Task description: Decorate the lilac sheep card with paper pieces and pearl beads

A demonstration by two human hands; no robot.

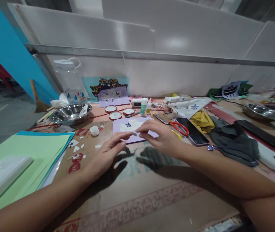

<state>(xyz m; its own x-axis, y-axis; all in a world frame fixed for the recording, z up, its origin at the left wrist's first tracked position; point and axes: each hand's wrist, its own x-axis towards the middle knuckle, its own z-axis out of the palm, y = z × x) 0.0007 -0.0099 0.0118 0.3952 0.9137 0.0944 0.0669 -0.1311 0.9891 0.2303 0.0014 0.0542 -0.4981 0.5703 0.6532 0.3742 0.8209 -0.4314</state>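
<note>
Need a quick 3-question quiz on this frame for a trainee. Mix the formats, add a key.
1. Multiple choice: what colour are the handles of the scissors?
A. Blue
B. Orange-red
C. Green

2. True or false: in the picture, the purple card lies between the small white cup and the scissors.

3. Short answer: which of the person's hands is nearer the scissors?

Key:
1. B, orange-red.
2. True: the cup is on the card's left, the scissors on its right.
3. The right hand.
</note>
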